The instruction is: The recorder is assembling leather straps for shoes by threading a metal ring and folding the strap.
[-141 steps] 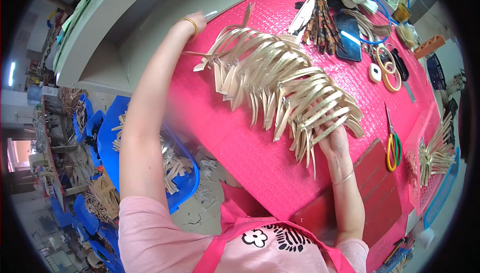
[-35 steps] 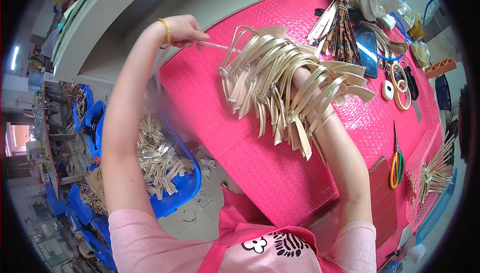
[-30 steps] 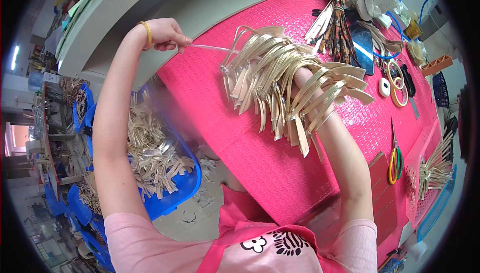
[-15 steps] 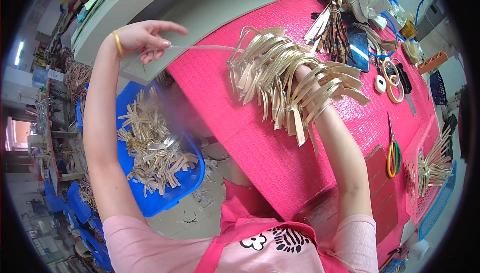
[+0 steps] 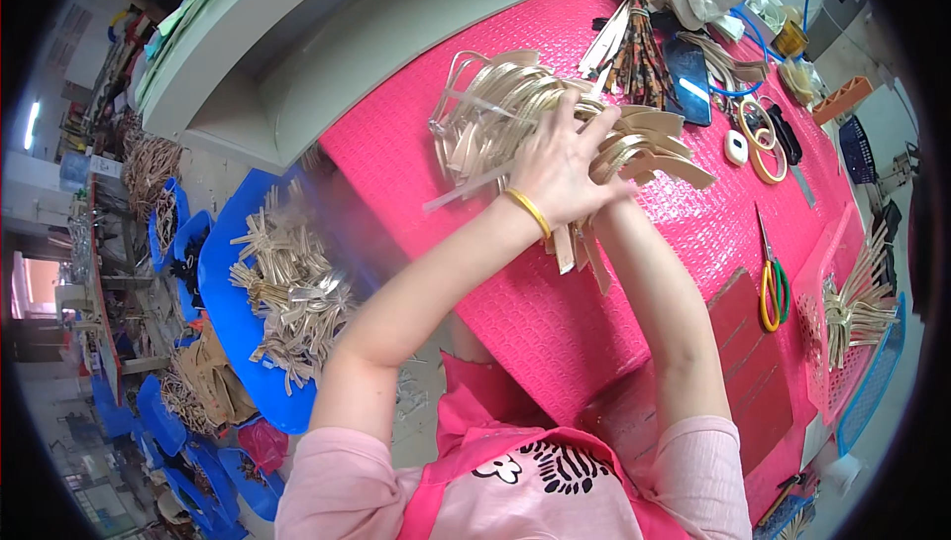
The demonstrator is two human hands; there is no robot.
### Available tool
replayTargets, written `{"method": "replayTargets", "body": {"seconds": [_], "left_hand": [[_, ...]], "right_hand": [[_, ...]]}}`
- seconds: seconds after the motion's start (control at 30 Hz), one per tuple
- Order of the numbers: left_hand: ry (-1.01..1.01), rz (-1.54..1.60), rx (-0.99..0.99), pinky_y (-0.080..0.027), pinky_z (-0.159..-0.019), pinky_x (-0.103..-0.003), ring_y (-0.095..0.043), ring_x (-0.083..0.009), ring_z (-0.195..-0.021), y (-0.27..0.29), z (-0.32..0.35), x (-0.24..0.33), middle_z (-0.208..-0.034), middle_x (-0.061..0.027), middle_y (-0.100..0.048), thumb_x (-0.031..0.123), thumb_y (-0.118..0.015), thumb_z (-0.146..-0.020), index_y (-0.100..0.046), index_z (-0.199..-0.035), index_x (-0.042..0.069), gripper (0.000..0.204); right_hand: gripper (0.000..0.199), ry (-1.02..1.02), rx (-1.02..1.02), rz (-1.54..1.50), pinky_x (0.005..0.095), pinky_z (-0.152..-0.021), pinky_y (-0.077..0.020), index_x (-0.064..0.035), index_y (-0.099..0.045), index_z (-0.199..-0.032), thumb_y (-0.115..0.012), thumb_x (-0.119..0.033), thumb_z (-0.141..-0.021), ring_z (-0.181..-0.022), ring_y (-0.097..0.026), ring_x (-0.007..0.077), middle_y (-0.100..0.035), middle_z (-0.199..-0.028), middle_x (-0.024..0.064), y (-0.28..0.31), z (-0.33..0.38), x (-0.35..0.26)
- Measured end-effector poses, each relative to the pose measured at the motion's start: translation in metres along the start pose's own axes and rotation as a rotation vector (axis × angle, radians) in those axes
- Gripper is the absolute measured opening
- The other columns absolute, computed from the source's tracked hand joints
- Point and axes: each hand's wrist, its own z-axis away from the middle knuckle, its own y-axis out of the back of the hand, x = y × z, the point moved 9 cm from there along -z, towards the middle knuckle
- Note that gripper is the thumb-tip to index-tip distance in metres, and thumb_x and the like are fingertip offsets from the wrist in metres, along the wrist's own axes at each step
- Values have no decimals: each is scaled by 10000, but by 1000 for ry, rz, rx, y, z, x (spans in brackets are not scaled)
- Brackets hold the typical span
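Note:
A thick bunch of looped gold and beige straps (image 5: 485, 94) lies over the pink-covered table (image 5: 475, 282) in front of me. My left hand (image 5: 565, 159), with a yellow bangle on its wrist, rests across the bunch with its fingers spread. Its thumb reaches to my right wrist. My right arm (image 5: 659, 282) runs up to the bunch; the right hand itself is hidden under the straps and my left hand, so its grip does not show. A clear plastic strip (image 5: 466, 188) sticks out to the left of the straps.
Scissors (image 5: 771, 292) with green and yellow handles lie at the right, near a pink basket (image 5: 814, 332) of straps. Tape rolls (image 5: 768, 156), a phone (image 5: 690, 84) and a dark patterned strap bundle (image 5: 639, 45) sit farther back. Left of the table stands a blue tub (image 5: 223, 272) of strap bundles.
My left hand has swung right, from out beyond the table's left edge onto the bunch. The clear strip, stretched toward that hand before, now hangs slack beside the straps.

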Motion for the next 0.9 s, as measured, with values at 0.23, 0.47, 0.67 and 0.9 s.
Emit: {"method": "replayTargets", "body": {"seconds": [0.23,0.47,0.67,0.9], "left_hand": [[44,-30,53,-448,-757,-387,-503,-315,-936,-10,-6,-9,-1043,-155,-458,174,-574,-684,-517,-1098,177,417],[-58,-123,70,-471,-693,-369,-525,-283,-866,-15,-6,2,-990,-132,-483,97,-544,-685,-539,-1060,177,383],[-28,-236,45,-472,-672,-362,-525,-266,-835,-24,-9,-11,-932,-119,-482,64,-529,-685,-550,-1036,160,364],[34,51,-87,-426,-795,-365,-502,-315,-911,-14,-5,-30,-1030,-159,-463,212,-572,-749,-525,-1100,131,364]], "right_hand": [[266,7,60,30,311,-753,-464,-30,-500,-1033,-444,-220,-854,-853,-564,187,-557,-977,115,23,10,-5],[266,6,106,30,316,-764,-460,-46,-491,-1051,-419,-219,-864,-879,-557,192,-553,-996,117,40,25,-8],[215,-87,42,-207,344,-755,-425,20,-486,-974,-393,-123,-842,-856,-528,202,-542,-935,139,47,-9,12],[144,643,291,1115,363,-655,-442,15,-591,-830,-479,-50,-769,-699,-576,278,-578,-800,175,16,71,-51]]}}
